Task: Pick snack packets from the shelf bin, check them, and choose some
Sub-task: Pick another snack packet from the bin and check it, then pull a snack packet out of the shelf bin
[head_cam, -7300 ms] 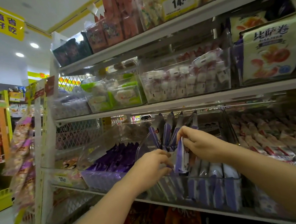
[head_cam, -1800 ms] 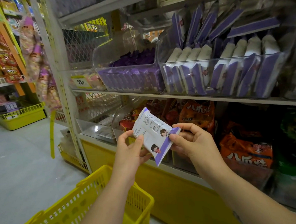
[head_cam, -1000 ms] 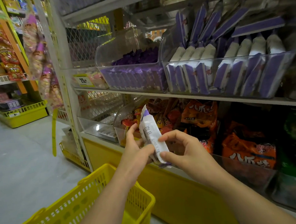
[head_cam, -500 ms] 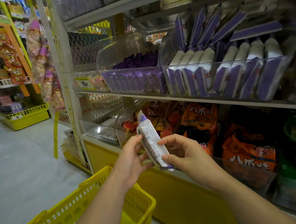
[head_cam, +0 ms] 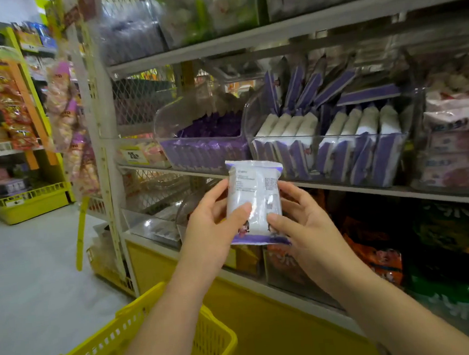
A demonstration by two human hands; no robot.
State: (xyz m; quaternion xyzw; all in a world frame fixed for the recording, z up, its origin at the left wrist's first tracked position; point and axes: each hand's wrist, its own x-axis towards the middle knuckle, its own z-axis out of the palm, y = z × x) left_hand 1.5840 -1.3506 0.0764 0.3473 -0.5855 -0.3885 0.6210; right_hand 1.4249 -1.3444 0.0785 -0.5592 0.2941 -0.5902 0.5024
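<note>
A white snack packet with purple top and bottom edges stands upright in front of me, its printed back side facing me. My left hand grips its left edge with the thumb on the front. My right hand grips its right edge in the same way. Behind it, a clear shelf bin holds several more white and purple packets standing in rows.
A yellow shopping basket hangs below my left forearm. Left of the packet bin stands another clear bin of purple packets. Orange snack bags fill the lower shelf. A white shelf upright rises at the left, with the aisle floor beyond.
The packet has been turned from edge-on to flat, with its printed side toward me, and raised a little. Both hands shifted to its two side edges.
</note>
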